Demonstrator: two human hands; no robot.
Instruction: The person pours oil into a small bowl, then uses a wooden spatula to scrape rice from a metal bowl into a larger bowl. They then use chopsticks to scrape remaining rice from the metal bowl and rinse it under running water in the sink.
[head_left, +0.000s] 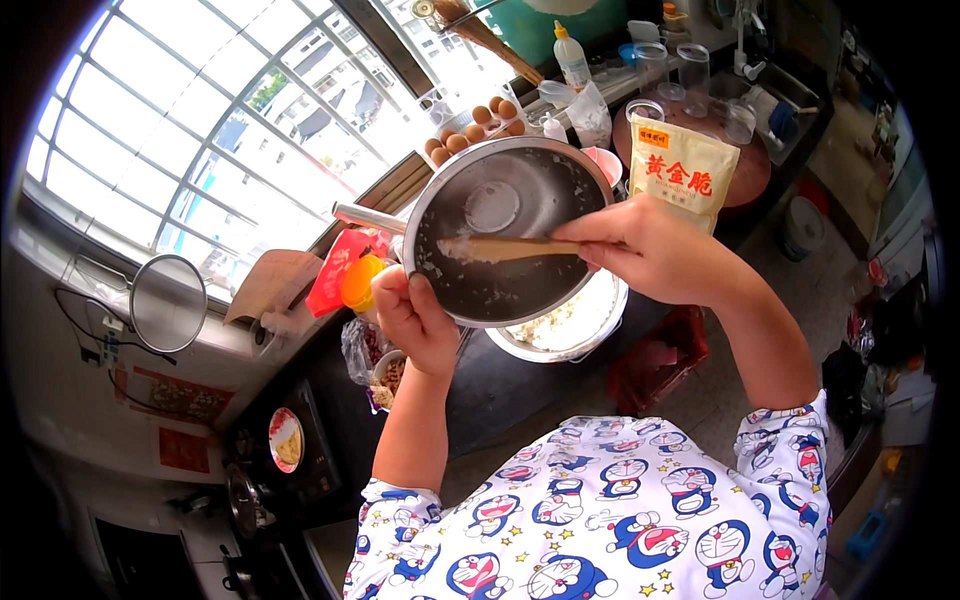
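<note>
My left hand (412, 319) grips the near-left rim of a round metal vessel (540, 172), tilted so its inside faces me. White rice grains cling to its inner wall. A silvery handle juts out at its left; whether it belongs to the vessel I cannot tell. In my right hand (637, 244) is a wooden paddle (517, 248), its tip over the vessel's interior with some rice stuck to it. Beneath, partly hidden by the vessel, stands a pale metal basin (517, 349) holding cooked white rice (559, 322).
Brown eggs (475, 133) stand by the window, left of a squeeze bottle (571, 56). A printed yellow bag (684, 165) is beyond my right hand. At left are an orange-lidded jar (361, 281), a bowl of brown bits (391, 373) and a plate (276, 420) on the stove.
</note>
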